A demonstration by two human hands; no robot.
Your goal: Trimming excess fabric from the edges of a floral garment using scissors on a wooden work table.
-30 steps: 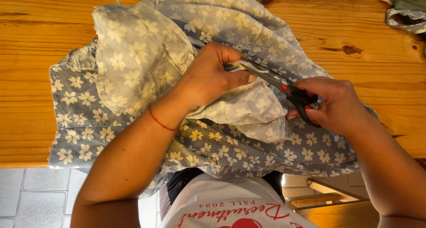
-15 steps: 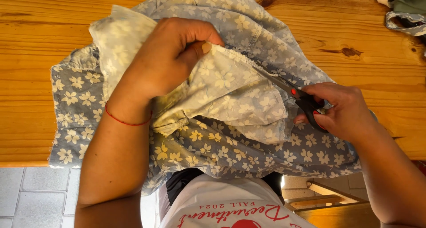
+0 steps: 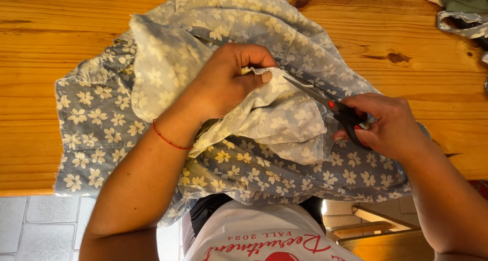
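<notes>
Left hand [image 3: 223, 85] pinching a folded edge of the blue flowered cloth [image 3: 101, 118], thumb pressed against the curled fingers, the pale underside of the fabric lifted clear of the rest. Thin red string bracelet [image 3: 170, 139] around that wrist. Right hand [image 3: 386, 124] closed through the dark handles of a pair of scissors [image 3: 330, 102], red pivot showing just ahead of the knuckles. Blades pointing toward the left thumb, tips at the pinched edge; open or closed, hard to tell. Cloth spread beneath and between both hands, reaching beyond the left forearm and hanging over the near rim toward the body. Wooden bench [image 3: 61, 32] bare beyond the left hand. Well past the right hand, at the far corner, a heap of green and patterned fabric [image 3: 465, 7]. Below the wrists, a white printed shirt [image 3: 264, 235].
</notes>
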